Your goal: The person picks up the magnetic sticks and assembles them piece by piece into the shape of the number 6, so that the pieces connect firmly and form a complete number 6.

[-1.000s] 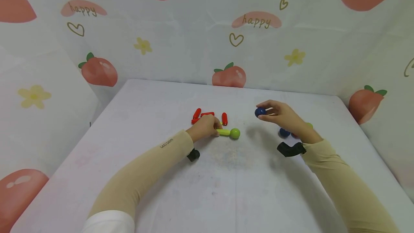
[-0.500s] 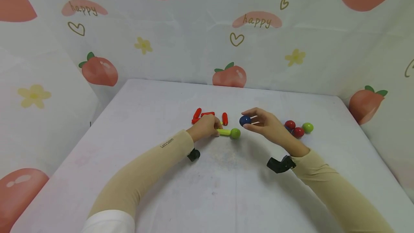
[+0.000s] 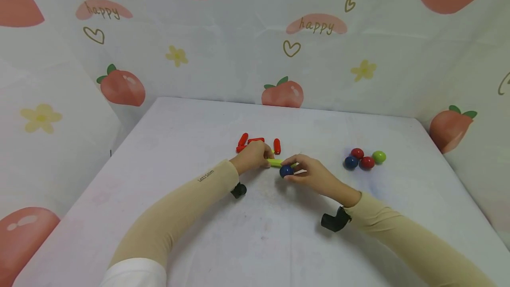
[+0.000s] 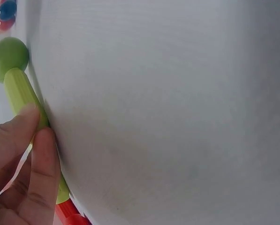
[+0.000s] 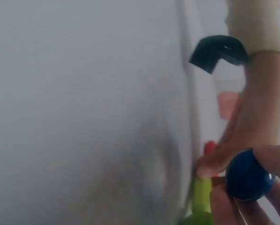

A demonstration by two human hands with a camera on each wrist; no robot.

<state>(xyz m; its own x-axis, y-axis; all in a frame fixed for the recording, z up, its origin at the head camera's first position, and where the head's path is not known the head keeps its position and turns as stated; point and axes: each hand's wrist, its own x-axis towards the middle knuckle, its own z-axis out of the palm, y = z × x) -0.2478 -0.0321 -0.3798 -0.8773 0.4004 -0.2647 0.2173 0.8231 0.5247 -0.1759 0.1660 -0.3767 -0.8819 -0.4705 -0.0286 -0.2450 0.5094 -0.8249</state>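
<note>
Between thumb and fingers, my left hand (image 3: 253, 156) pinches a yellow-green ribbed stick (image 3: 274, 162) lying low over the table. A green ball (image 4: 9, 58) sits at the stick's far end in the left wrist view; in the head view my right hand and the ball it holds cover it. My right hand (image 3: 316, 177) grips a dark blue ball (image 3: 286, 171) by the fingertips, just in front of that end of the stick. Behind my left hand lie several short red sticks, one of them upright in the view (image 3: 277, 145), partly hidden by the hand.
To the right on the white table (image 3: 223, 242) is a cluster of balls: two red, including the nearer red ball (image 3: 367, 162), one blue ball (image 3: 351, 162) and one green ball (image 3: 379, 157). A fruit-print cloth (image 3: 239, 34) hangs behind the table.
My right hand has carried the blue ball leftward and toward me, from the right side to the green-ball end of the stick. My left hand has stayed in place, pinching the stick.
</note>
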